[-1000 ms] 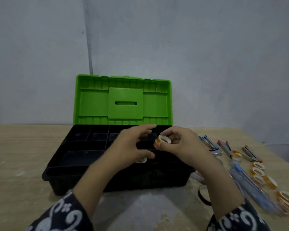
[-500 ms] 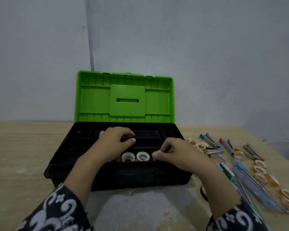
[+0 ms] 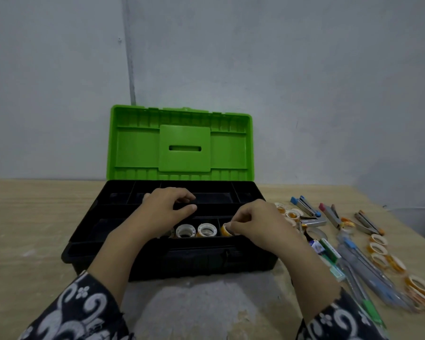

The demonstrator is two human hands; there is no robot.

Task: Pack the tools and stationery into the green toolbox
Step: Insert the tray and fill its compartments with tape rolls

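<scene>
- Toolbox [image 3: 123,244]: open on table [image 3: 30,229], green lid [image 3: 182,146] upright at far side.
- Your right hand [image 3: 260,224] pinches a tape roll [image 3: 225,229] in the near tray row, right of two rolls [image 3: 196,230].
- Your left hand [image 3: 165,209]: fingers loosely curled, holding nothing, over the tray.
- More rolls [image 3: 378,249] and staplers [image 3: 307,207] lie right of the box.

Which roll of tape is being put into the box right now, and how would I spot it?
Start at the toolbox with the upright green lid and look along the front row of its black tray. Two white-cored tape rolls stand there side by side. Just right of them is the tape roll you want, the only orange-tinted one pinched by the fingertips of the right hand.
</scene>
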